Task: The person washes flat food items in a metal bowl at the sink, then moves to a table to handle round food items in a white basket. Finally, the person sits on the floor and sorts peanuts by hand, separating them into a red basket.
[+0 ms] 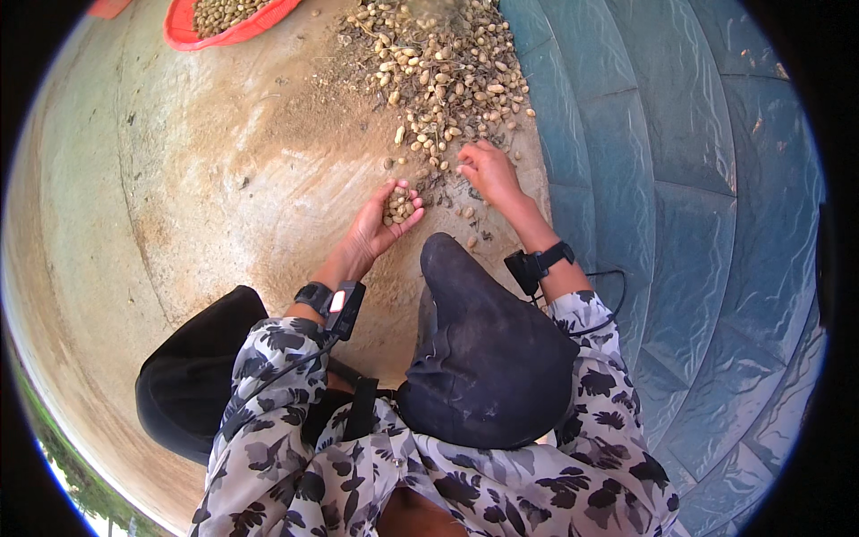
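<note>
In-shell peanuts (439, 77) lie spread with dry leaf bits and soil on a concrete floor, ahead of me. My left hand (389, 218) is palm up, its fingers curled around a small heap of peanuts (399, 205). To its right, my right hand (488, 169) hovers or rests at the near edge of the pile, fingers bent towards the thumb; whether something small sits between the fingertips cannot be told. A few loose peanuts (468, 212) lie on the floor between the hands and my knee.
A red plastic basket (181, 39) holding peanuts stands at the far left on the concrete floor (201, 134). A blue-green tarpaulin (624, 148) borders the pile on the right. My dark-clad knees (496, 349) are close below the hands. Cables run from devices strapped on both wrists.
</note>
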Motion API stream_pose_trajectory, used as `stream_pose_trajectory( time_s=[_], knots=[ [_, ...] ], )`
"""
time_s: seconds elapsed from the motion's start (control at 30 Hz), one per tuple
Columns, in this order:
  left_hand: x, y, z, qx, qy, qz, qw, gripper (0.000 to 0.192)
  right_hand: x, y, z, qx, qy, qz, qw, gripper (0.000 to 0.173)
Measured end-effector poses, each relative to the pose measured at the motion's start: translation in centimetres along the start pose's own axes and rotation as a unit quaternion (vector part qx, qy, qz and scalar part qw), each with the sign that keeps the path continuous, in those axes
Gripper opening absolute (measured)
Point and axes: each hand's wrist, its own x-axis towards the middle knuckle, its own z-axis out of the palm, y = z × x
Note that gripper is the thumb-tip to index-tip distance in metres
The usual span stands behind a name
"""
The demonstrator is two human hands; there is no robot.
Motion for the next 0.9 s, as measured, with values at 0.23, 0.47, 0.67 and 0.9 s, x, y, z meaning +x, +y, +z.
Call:
stream_pose_trajectory(
  time_s=[0.23,0.47,0.67,0.9],
  knots=[
    [0.1,0.3,-0.2,0.022,0.02,0.009,1.0,0.026,0.6,-0.8,1.1,-0.023,0.021,-0.028,0.999,0.018],
    [-0.2,0.7,0.3,0.041,0.032,0.027,0.998,0.03,-0.5,-2.4,1.8,-0.065,-0.063,-0.06,0.994,0.017],
    [-0.4,0.6,1.5,0.056,0.026,0.034,0.997,0.026,-1.1,-0.1,-0.5,0.013,0.058,0.029,0.998,0.014],
    [-0.2,0.4,1.5,0.051,0.028,0.035,0.998,0.024,0.0,3.6,-3.2,-0.001,-0.112,0.062,0.992,0.01]
  ],
)
